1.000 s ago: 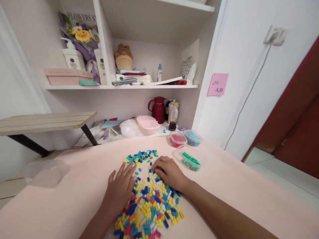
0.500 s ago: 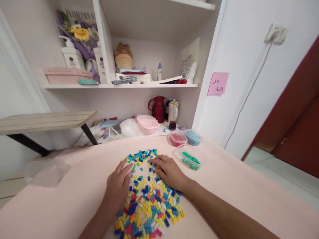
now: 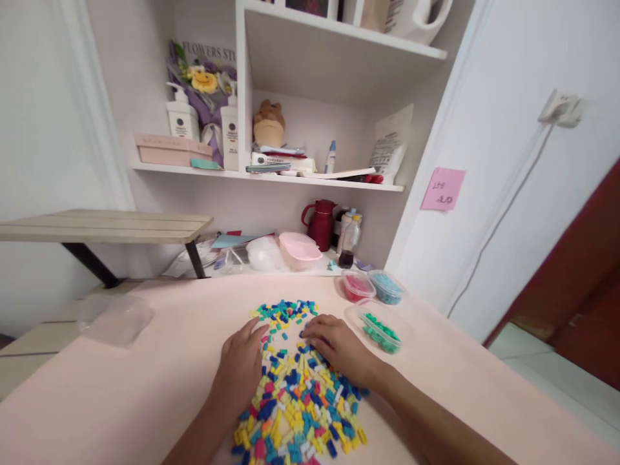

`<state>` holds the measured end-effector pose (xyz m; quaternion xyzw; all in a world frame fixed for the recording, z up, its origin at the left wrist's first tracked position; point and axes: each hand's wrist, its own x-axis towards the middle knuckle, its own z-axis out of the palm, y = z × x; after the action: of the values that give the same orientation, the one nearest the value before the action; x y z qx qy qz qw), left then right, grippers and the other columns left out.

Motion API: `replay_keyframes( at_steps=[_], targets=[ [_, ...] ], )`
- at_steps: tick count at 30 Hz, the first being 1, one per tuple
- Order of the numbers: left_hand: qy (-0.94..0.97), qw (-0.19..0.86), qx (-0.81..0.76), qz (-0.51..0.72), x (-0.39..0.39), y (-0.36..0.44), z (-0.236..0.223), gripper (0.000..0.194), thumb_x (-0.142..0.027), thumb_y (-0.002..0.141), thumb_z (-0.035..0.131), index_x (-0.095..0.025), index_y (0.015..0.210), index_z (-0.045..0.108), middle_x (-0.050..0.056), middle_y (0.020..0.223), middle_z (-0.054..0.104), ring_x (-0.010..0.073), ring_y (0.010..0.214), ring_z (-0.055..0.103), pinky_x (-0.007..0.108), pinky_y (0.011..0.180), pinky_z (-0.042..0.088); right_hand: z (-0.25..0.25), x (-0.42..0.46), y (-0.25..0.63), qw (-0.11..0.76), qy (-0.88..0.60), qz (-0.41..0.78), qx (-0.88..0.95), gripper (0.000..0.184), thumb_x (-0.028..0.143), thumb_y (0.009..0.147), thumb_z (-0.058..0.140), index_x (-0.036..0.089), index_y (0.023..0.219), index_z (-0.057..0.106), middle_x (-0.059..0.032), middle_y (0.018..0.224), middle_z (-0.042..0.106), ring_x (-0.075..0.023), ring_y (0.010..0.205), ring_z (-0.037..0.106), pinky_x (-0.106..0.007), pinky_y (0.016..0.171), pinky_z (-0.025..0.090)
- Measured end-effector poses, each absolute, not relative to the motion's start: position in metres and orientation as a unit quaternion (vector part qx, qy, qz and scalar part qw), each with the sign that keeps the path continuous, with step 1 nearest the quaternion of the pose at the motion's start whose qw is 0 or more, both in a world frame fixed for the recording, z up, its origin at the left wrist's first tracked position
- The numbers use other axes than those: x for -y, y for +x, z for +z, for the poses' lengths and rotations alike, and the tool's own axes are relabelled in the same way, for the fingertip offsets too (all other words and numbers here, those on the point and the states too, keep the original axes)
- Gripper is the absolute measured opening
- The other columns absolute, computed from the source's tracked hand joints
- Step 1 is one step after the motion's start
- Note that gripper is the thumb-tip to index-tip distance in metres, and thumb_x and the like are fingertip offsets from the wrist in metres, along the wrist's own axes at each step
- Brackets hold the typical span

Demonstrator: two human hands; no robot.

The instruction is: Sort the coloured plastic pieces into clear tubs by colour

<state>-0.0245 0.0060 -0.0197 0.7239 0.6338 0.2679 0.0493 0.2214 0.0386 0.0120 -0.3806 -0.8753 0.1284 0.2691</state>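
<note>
Many small toy building bricks in yellow, blue, teal, white, red and green lie loose on the pink tabletop. A smaller cluster of bricks lies farther out, with a thinly covered gap between the two groups. My left hand rests along the left edge of the bricks, fingers spread and holding nothing visible. On the right side, my right hand lies low over the bricks with fingers stretched and slightly curved; its fingertips touch a dark blue brick. The palm hides some bricks.
To the right stand tubs of green bricks, red pieces and light blue pieces. A clear plastic container sits at the left edge. Behind are a pink box, a red jug and a bottle.
The camera view has shifted, so the scene sits lower and farther right. My right fingertips have drawn slightly nearer me, and the gap between the brick groups looks wider.
</note>
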Motion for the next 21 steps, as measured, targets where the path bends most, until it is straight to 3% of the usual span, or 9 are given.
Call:
replay_keyframes(
  at_steps=[6,13,21],
  targets=[
    [0.707,0.053,-0.637,0.301,-0.007,-0.025,-0.024,0.05,-0.01,0.089,0.036,-0.024,0.129,0.063,0.009,0.14,0.059,0.0229,0.13,0.053,0.046,0.11,0.039,0.022,-0.051,0.188,0.241,-0.385,0.04,0.89,0.041,0.011,0.088,0.056,0.03,0.122,0.067,-0.0066,0.114,0.065,-0.0229,0.106,0.059,-0.039,0.096,0.043],
    [0.695,0.072,-0.644,0.311,-0.007,-0.023,-0.023,0.049,-0.008,0.087,0.041,-0.023,0.126,0.065,0.009,0.139,0.06,0.0221,0.131,0.053,0.044,0.111,0.038,0.008,-0.069,0.155,0.238,-0.447,0.092,0.857,0.02,0.02,0.087,0.062,0.024,0.102,0.075,-0.007,0.101,0.067,-0.0214,0.1,0.061,-0.032,0.091,0.045],
    [0.692,0.071,-0.641,0.326,-0.003,-0.022,-0.018,0.045,-0.006,0.086,0.043,-0.025,0.116,0.07,0.008,0.133,0.064,0.0212,0.126,0.056,0.044,0.11,0.039,-0.002,-0.066,0.153,0.255,-0.456,0.064,0.85,0.024,0.021,0.086,0.064,0.029,0.106,0.075,-0.0066,0.101,0.068,-0.0234,0.103,0.06,-0.034,0.093,0.044]
  ],
)
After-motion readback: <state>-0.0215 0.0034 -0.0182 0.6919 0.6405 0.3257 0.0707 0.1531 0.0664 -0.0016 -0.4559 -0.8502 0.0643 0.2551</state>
